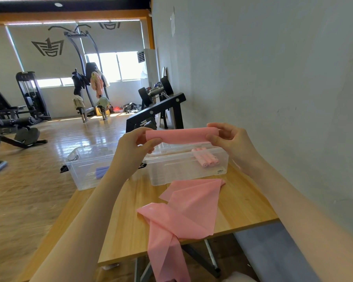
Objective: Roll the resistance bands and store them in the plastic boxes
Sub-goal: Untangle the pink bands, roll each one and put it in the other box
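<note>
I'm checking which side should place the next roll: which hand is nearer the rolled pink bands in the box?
Right. The right hand holds the pink band just above the rolled pink bands; the left hand is farther off, across the clear box.

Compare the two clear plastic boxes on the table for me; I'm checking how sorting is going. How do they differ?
The right plastic box holds several rolled pink bands; the left plastic box holds a rolled purple band. The right one sits fully on the wooden table; the left one overhangs the table's left edge. The left one is partly hidden behind the left forearm. Both are clear, lidless and rectangular.
</note>
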